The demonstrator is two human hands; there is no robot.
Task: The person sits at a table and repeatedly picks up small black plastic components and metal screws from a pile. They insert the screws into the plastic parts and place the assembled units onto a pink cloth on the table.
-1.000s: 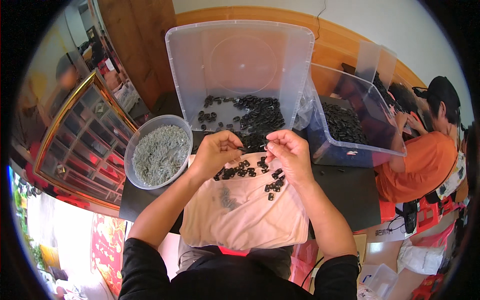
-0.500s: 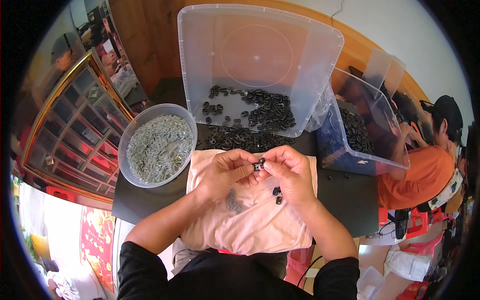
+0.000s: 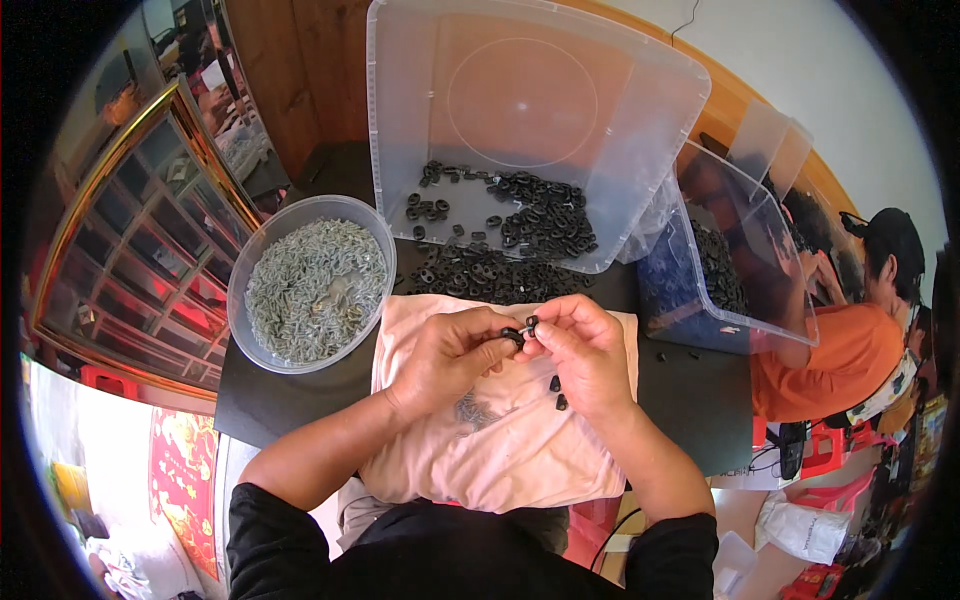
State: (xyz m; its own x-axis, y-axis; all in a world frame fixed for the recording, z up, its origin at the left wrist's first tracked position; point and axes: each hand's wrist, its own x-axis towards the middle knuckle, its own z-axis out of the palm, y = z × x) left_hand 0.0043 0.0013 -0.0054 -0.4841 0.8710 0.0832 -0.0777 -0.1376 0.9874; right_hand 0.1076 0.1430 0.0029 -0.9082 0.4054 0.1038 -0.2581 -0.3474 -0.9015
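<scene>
Above the pink cloth [image 3: 500,455], my two hands meet fingertip to fingertip. My left hand [image 3: 450,352] pinches a small black oval plastic part [image 3: 513,337]. My right hand [image 3: 583,352] holds a smaller black piece with a shiny metal bit [image 3: 531,325] close against it; whether the two are joined is too small to tell. Below my right fingers, a couple of black pieces [image 3: 561,402] lie on the cloth. A small heap of thin grey metal pieces, apparently screws [image 3: 470,408], rests on the cloth below my left hand.
A round clear tub [image 3: 240,300] of small screws stands left on the dark table [image 3: 690,410]. Behind the cloth lie many black parts [image 3: 490,280], before a clear bin [image 3: 410,130] holding more. A second bin [image 3: 655,290] stands right, near a person in orange [image 3: 840,345].
The black parts between my fingertips have turned and sit slightly farther apart. My hands stay in nearly the same place. The whole view has shifted a little.
</scene>
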